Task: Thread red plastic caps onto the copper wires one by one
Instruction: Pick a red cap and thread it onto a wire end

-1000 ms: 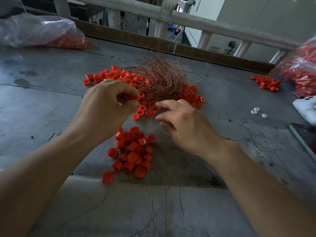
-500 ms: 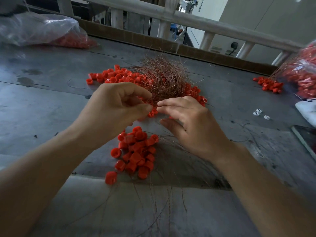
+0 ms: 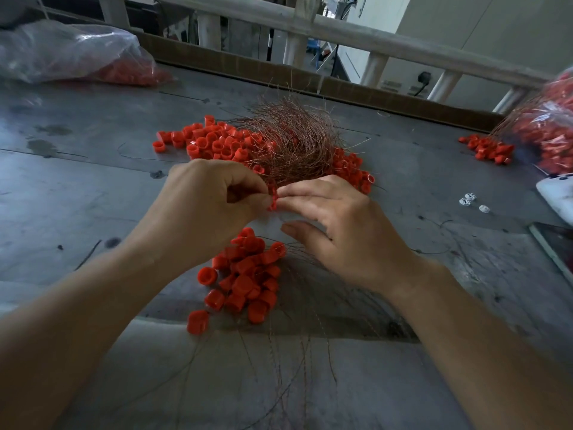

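My left hand point(image 3: 204, 209) pinches a single red cap point(image 3: 273, 201) between thumb and fingertips at the centre of the grey table. My right hand point(image 3: 338, 225) meets it fingertip to fingertip and touches the same cap; any wire it holds is too thin to make out. Just behind the hands lies a tangled bundle of copper wires point(image 3: 294, 141) on a heap of loose red caps point(image 3: 214, 144). Below the hands sits a nearer pile of red caps point(image 3: 248, 274), with thin wires point(image 3: 307, 352) trailing from it toward me.
A clear bag of red caps point(image 3: 77, 54) lies at the back left, another bag point(image 3: 548, 131) at the right with a small cap cluster point(image 3: 486, 148) beside it. Small white pieces point(image 3: 471, 201), a white object point(image 3: 558, 197) and a dark flat item point(image 3: 555, 243) sit right. A railing point(image 3: 341, 35) borders the back.
Both hands have come together: the left moved right with its cap, the right moved up to meet it, and their fingertips now touch at the cap.
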The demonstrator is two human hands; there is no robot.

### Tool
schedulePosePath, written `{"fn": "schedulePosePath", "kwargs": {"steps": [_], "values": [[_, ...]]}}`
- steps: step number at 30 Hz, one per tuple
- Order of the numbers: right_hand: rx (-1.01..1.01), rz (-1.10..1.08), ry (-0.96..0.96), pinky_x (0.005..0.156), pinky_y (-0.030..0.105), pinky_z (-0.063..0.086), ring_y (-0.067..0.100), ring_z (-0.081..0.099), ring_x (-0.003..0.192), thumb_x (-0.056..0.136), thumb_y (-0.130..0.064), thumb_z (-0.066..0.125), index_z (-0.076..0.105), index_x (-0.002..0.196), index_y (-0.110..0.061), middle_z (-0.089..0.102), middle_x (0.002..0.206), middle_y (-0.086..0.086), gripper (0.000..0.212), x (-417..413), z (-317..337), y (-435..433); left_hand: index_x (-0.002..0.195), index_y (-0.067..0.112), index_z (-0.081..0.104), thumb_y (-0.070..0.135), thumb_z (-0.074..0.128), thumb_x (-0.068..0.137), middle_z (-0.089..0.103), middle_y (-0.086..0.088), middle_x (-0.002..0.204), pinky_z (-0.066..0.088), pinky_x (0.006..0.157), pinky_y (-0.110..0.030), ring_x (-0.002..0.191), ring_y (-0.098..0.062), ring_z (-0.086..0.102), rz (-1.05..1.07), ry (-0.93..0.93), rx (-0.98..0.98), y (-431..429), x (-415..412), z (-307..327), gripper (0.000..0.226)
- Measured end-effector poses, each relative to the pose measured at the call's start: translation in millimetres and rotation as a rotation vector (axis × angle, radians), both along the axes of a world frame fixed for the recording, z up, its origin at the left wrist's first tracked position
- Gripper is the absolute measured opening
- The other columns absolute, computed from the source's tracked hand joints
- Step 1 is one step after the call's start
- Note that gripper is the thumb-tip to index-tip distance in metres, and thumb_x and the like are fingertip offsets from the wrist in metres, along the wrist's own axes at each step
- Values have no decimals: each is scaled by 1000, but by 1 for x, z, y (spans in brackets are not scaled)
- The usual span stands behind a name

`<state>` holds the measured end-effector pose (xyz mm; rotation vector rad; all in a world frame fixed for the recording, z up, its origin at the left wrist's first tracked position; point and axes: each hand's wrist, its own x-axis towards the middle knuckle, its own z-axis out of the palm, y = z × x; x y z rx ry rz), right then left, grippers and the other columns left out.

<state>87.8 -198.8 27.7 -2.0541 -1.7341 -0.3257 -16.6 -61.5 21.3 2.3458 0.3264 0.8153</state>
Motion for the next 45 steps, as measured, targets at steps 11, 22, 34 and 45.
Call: {"fn": "schedulePosePath", "kwargs": {"steps": [11,22,34,45], "values": [[152,-151,141,73,23,44,16,59,85,82,-35,62,63,74,-7,65,96,7,30,15,2,-4,78,35,61,26,66,74,65,25,65,50,63,-10,60,2,62,-35,-352,-300,5,-6,12,11],[406,17,77,78,31,48,12,62,80,80,-10,65,70,88,-3,69,83,1,12,2,-1,-2,88,38,56,33,63,72,63,11,85,52,67,-21,77,-9,61,-237,-250,-68,-13,-7,12,18],[467,-110,149,65,5,36,7,49,73,84,-4,60,65,82,-4,54,78,-2,5,10,9,-7,80,35,60,6,75,67,67,14,77,52,68,-13,71,0,63,-131,-164,-223,-1,0,0,35],[399,-50,225,63,4,35,0,46,63,83,-7,60,65,80,-4,51,75,-5,6,0,2,-5,79,17,66,15,69,53,70,7,72,50,57,-14,58,-4,62,-200,-161,-562,-7,1,4,26]]}}
